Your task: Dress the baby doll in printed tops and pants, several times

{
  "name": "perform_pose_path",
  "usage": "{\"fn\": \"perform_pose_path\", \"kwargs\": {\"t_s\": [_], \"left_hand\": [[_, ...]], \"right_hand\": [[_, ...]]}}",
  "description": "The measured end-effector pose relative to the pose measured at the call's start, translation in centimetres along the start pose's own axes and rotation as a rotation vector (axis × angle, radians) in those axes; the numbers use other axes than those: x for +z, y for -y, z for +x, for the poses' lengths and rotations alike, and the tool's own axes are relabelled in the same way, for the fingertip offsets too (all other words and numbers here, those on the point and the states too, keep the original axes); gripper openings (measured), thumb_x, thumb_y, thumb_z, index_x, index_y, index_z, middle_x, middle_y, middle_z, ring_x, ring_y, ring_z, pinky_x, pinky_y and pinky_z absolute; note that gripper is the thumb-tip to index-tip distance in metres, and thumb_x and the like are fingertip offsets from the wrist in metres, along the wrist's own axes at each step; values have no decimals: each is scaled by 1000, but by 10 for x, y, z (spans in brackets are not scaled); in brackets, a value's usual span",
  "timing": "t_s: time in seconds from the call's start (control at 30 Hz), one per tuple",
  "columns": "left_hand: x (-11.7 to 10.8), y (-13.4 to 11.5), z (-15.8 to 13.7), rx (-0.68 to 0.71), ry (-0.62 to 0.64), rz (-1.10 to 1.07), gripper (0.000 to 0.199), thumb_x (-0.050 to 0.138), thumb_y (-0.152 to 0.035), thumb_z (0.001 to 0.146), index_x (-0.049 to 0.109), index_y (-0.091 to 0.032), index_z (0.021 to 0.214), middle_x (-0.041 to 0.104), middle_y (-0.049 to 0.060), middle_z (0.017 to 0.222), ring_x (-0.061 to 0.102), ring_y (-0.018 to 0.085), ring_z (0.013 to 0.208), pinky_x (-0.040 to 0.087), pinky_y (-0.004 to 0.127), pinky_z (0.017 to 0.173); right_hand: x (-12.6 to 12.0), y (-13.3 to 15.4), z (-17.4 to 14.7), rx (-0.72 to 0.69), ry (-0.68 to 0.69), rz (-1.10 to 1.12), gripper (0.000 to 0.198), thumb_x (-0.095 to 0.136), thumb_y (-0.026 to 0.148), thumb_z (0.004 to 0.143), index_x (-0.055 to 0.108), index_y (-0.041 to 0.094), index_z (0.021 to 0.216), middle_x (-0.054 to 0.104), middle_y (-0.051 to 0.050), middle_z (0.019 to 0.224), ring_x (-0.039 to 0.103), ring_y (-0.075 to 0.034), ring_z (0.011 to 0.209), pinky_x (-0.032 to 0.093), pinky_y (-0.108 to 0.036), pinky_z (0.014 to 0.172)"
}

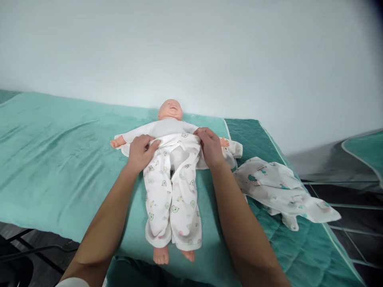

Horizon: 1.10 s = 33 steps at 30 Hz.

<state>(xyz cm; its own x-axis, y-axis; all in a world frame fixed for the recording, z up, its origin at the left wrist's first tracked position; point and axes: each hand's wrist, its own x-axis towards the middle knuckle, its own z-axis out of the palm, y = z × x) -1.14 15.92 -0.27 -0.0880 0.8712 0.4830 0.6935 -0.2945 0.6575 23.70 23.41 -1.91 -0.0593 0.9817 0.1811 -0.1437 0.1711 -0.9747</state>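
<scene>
A baby doll (171, 109) lies on its back, head toward the wall, arms spread to the sides. It wears a plain white top (167, 126) and white baby pants (184, 207) printed with small green and pink animals. The pants have an open crotch, and both doll feet stick out below the cuffs. My left hand (140, 151) pinches the waistband at its left side, thumb on top. On the other side of the waistband, my right hand (209, 146) is closed on the fabric near the doll's waist. My right fingertips are partly hidden.
A light green cover (60, 171) spreads under the doll. At right, a printed white baby garment (269, 185) lies crumpled on a dark green quilted mat (299, 247). A white wall (191, 52) stands behind. Dark floor with metal bars (344, 215) shows beyond the right edge.
</scene>
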Motion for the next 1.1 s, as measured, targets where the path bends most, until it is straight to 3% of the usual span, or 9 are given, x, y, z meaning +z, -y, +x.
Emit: {"fn": "perform_pose_path", "kwargs": {"t_s": [0.1, 0.2, 0.3, 0.43, 0.6, 0.77, 0.87, 0.97, 1.1], "left_hand": [[-14, 8, -19, -3, 149, -113, 31, 73, -49, 81, 61, -23, 92, 65, 3, 95, 59, 22, 93, 47, 35, 85], [-25, 13, -36, -3, 277, -225, 47, 82, -44, 73, 61, -24, 110, 65, 6, 116, 60, 25, 110, 49, 35, 93], [-25, 12, -45, 18, 232, -184, 30, 78, -34, 75, 60, -23, 97, 65, 4, 108, 60, 23, 103, 49, 35, 91], [-15, 12, -48, 105, 127, -101, 12, 63, -19, 74, 52, -23, 78, 61, 1, 87, 57, 19, 85, 47, 34, 79], [3, 18, -37, 140, -80, -23, 10, 56, -20, 75, 49, -23, 81, 57, 1, 82, 54, 20, 79, 45, 35, 77], [18, 22, -17, 96, -192, 55, 11, 55, -19, 78, 52, -23, 88, 60, 3, 88, 54, 21, 82, 44, 36, 79], [19, 21, -10, 108, -125, 29, 13, 54, -17, 81, 57, -22, 93, 61, 4, 92, 56, 21, 86, 44, 36, 80], [15, 16, -12, 106, -75, -39, 9, 55, -16, 81, 57, -22, 88, 58, 3, 89, 56, 20, 86, 45, 34, 78], [2, 6, -33, 130, -1, -73, 8, 61, -15, 79, 57, -22, 80, 60, 4, 92, 56, 21, 93, 46, 37, 85]], "right_hand": [[-17, 6, -16, -25, 294, -189, 34, 80, 48, 77, 65, 24, 97, 61, 2, 89, 53, -15, 79, 43, -27, 71], [-30, 18, -36, 33, 516, -377, 59, 88, 42, 66, 59, 24, 114, 62, -2, 110, 56, -20, 99, 46, -31, 85], [-28, 25, -56, -2, 375, -493, 61, 89, 42, 61, 54, 22, 107, 59, -2, 106, 54, -22, 98, 44, -33, 85], [-9, 21, -74, -96, 170, -628, 37, 78, 39, 70, 52, 23, 89, 56, 1, 87, 50, -20, 86, 39, -32, 79], [11, 8, -77, -262, 32, -695, 25, 65, 34, 79, 43, 24, 74, 46, 5, 69, 42, -17, 70, 33, -31, 70], [22, -5, -63, -222, -111, -656, 20, 61, 30, 78, 43, 26, 82, 44, 6, 68, 39, -16, 66, 32, -30, 66], [18, -9, -55, -156, -43, -578, 22, 64, 36, 80, 49, 25, 91, 47, 6, 75, 42, -16, 70, 36, -29, 68], [6, -6, -54, -36, 161, -477, 30, 70, 47, 80, 52, 24, 89, 49, 5, 78, 45, -16, 74, 37, -28, 67], [-7, 2, -58, 51, 354, -444, 43, 82, 49, 70, 57, 22, 93, 56, 4, 84, 50, -17, 80, 40, -27, 70]]}}
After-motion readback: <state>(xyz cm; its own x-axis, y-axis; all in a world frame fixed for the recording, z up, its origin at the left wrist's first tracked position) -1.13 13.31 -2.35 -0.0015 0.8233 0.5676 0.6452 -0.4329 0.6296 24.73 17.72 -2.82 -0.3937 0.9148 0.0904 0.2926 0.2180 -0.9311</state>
